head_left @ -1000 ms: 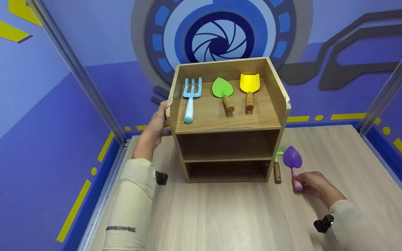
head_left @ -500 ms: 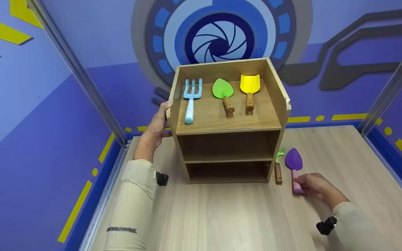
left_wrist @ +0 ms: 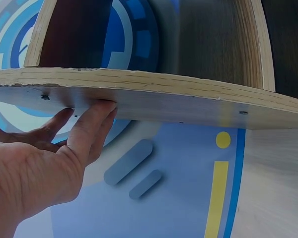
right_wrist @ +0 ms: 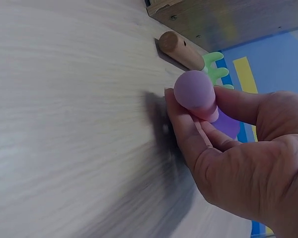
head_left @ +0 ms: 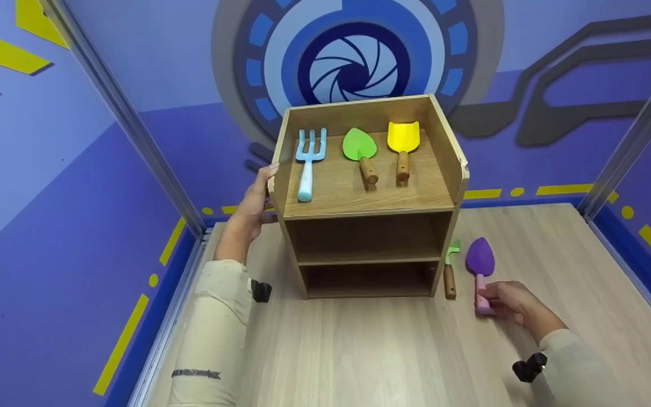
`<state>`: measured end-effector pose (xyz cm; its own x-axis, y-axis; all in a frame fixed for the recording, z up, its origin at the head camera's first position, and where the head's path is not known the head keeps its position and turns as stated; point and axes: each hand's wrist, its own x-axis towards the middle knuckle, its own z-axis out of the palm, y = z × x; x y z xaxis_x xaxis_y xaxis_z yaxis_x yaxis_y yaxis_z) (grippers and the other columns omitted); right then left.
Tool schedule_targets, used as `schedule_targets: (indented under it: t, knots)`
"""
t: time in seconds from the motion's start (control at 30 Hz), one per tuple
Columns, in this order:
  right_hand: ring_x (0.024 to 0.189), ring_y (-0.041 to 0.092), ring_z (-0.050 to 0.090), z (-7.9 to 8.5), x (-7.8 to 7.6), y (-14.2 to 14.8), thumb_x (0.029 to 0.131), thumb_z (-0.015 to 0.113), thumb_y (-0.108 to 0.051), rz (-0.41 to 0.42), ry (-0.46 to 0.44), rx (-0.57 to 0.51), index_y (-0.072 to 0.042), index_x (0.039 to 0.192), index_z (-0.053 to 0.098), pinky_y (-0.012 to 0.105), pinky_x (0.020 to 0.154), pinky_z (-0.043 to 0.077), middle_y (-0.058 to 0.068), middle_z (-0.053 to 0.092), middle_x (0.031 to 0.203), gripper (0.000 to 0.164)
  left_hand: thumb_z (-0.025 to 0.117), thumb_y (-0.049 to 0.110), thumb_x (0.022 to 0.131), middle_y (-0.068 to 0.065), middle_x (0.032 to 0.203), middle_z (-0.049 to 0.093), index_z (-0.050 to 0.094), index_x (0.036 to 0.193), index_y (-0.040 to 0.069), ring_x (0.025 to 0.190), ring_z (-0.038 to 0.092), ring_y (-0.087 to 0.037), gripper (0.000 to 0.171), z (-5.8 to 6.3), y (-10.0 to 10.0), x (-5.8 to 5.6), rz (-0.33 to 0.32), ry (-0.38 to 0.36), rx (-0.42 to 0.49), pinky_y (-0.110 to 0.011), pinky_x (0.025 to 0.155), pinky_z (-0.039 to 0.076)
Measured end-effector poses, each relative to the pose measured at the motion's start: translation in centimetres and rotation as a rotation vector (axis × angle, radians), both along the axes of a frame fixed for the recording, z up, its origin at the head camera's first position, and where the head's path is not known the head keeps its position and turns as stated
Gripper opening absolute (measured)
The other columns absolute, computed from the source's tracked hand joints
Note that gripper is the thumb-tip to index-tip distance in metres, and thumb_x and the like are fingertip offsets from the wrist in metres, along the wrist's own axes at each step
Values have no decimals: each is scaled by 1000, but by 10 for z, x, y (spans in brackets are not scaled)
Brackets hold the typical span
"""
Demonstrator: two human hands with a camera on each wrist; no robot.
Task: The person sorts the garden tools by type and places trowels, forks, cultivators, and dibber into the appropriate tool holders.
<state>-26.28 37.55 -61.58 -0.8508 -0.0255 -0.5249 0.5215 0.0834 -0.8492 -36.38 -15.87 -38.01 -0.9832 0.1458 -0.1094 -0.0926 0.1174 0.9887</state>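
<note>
My right hand (head_left: 515, 305) pinches the pink handle of a purple toy trowel (head_left: 480, 257) between thumb and fingers. The trowel is to the right of a small wooden shelf (head_left: 368, 211), its blade pointing away. In the right wrist view the rounded handle end (right_wrist: 193, 89) faces the camera, with a shadow on the table beneath the fingers. My left hand (head_left: 251, 206) rests its extended fingertips against the outer left side of the shelf. The left wrist view shows those fingers (left_wrist: 92, 126) touching the side panel (left_wrist: 154, 105), not curled round it.
On the shelf's top lie a blue fork (head_left: 309, 161), a green leaf-shaped trowel (head_left: 361, 148) and a yellow scoop (head_left: 403, 141). A green rake (head_left: 450, 277) with a brown handle lies against the shelf's right side. Printed walls with metal posts (head_left: 127, 124) surround the table (head_left: 354, 350).
The purple trowel's blade has shifted slightly to the right, and the right hand has moved slightly with it. The left hand keeps its place on the shelf's side.
</note>
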Motion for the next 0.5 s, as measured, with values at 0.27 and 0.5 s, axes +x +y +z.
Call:
schedule_targets:
  t: [0.27,0.5]
  knots:
    - [92,11,73,7,1,2,106,60,-11,14,32,-59,18,148,37,28,83,62,1,72,101,56,42,70,97,-10,149,53,50,158,26,124,60,-26,76,0,-2,1,2,-8,-8,-39,91,55]
    - [90,9,75,16,3,2,105,62,-10,46,108,-39,19,151,34,26,82,62,-3,73,99,61,41,66,99,-10,158,48,46,161,28,133,55,-30,73,0,-1,1,-8,6,12,-44,99,53]
